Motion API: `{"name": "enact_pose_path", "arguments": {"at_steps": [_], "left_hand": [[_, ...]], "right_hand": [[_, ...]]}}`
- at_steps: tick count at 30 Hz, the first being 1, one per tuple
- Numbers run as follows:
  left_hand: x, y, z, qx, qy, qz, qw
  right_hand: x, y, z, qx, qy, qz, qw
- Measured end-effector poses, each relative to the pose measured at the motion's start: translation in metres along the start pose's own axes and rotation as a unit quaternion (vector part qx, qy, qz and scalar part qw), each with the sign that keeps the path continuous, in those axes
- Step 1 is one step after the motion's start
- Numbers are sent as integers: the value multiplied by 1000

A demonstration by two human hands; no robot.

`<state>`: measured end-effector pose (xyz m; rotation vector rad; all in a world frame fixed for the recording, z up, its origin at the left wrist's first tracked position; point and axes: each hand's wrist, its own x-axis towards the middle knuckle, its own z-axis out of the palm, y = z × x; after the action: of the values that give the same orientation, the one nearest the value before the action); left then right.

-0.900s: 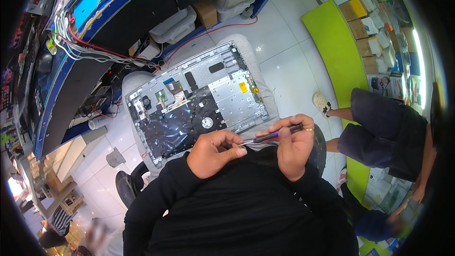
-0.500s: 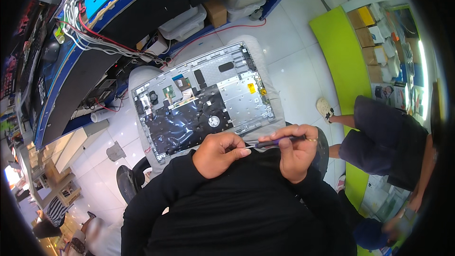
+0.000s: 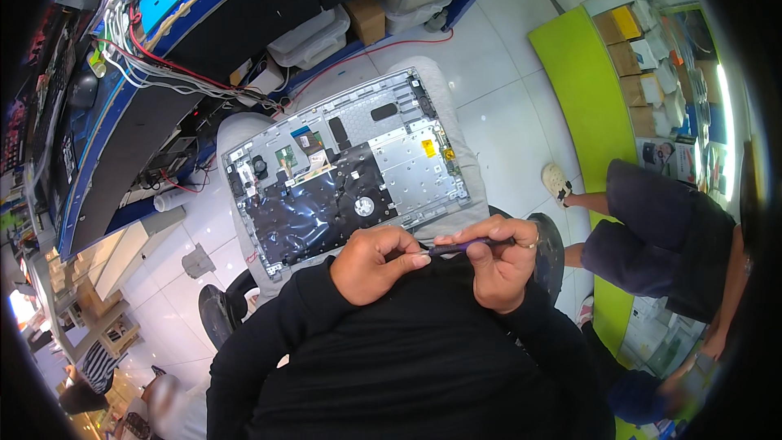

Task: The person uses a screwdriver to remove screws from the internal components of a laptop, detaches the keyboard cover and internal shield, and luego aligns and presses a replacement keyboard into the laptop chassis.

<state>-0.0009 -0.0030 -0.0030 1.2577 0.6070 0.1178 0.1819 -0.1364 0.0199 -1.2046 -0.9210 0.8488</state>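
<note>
My left hand [image 3: 383, 261] is pinched around the tip end of a slim screwdriver; anything small between the fingertips is too small to make out. My right hand [image 3: 497, 265] grips its dark purple handle [image 3: 456, 247], lying level above my black top. Just beyond both hands, an opened laptop housing [image 3: 415, 179] lies inner side up on my grey-clad lap [image 3: 446, 106], with black film [image 3: 309, 216], a silver plate, a yellow patch [image 3: 428, 148] and small boards along it.
A dark workbench [image 3: 187, 41] with cables and plastic bins [image 3: 309, 37] curves across the upper left. At the right stand a green counter [image 3: 570, 81] and a person in dark shorts [image 3: 635, 228]. Other people [image 3: 98, 367] show at the lower left and lower right, above tiled floor [image 3: 505, 114].
Since half a second ago my right hand has shifted slightly left toward my left hand along the screwdriver. The laptop housing shows no visible change apart from the view shifting.
</note>
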Motion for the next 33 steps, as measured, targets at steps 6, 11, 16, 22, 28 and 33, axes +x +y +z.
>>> {"name": "enact_pose_path", "arguments": {"at_steps": [6, 11, 16, 22, 28, 33], "left_hand": [[6, 13, -2, 57, -7, -7, 998], [25, 22, -14, 322, 110, 191, 921], [99, 13, -34, 540, 158, 353, 748], [155, -8, -39, 615, 145, 287, 720], [164, -6, -36, 619, 150, 276, 720], [168, -10, -39, 630, 137, 276, 713]], "right_hand": [[17, -8, -2, -18, 19, 17, 1000], [69, -14, -36, 15, 110, 70, 991], [144, 34, -74, -598, -221, -83, 766], [169, 79, -82, -639, -320, -164, 680], [184, 76, -73, -661, -368, -182, 628], [183, 79, -67, -679, -379, -196, 597]]}}
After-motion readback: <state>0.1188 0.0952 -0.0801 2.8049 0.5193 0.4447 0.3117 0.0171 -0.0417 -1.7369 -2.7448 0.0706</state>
